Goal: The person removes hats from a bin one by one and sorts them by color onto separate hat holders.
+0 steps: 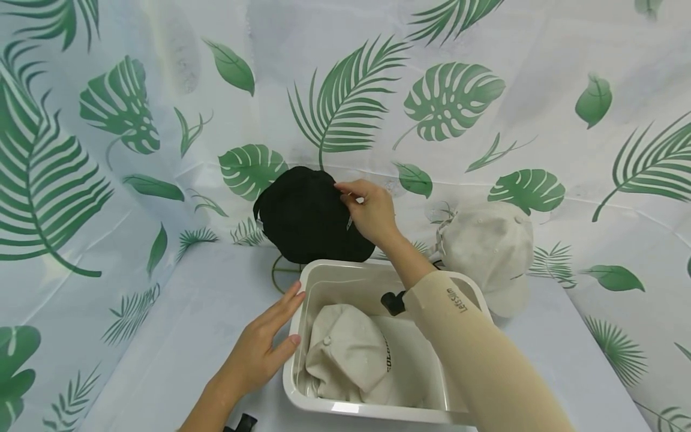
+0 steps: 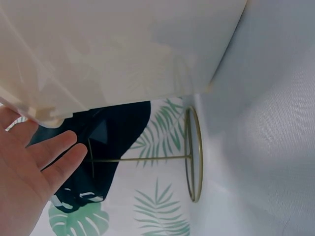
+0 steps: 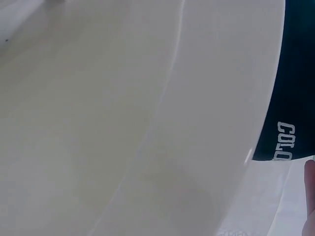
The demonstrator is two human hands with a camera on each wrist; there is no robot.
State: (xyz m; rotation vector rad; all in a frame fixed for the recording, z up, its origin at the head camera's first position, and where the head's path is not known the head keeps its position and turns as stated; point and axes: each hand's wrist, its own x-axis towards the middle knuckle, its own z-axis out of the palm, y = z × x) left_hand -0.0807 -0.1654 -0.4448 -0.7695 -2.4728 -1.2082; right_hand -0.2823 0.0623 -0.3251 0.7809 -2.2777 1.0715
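A black cap [image 1: 310,216] with pale lettering hangs on a thin gold wire stand [image 1: 282,273] behind the white bin [image 1: 372,410]. My right hand [image 1: 372,213] is at the cap's right side, fingers bent and fingertips close to the fabric; a firm grip is not visible. In the right wrist view only a fingertip [image 3: 309,177] shows, just below the lettered cap. My left hand [image 1: 259,345] rests its extended fingers against the bin's left rim, curling round nothing. Inside the bin lies a cream cap [image 1: 345,348] with dark lettering, partly crumpled.
Right of the bin, a second cream cap [image 1: 488,252] sits raised, its support mostly hidden. A white cloth with green leaves [image 1: 345,102] hangs close behind and at both sides. The pale table [image 1: 178,318] extends left of the bin.
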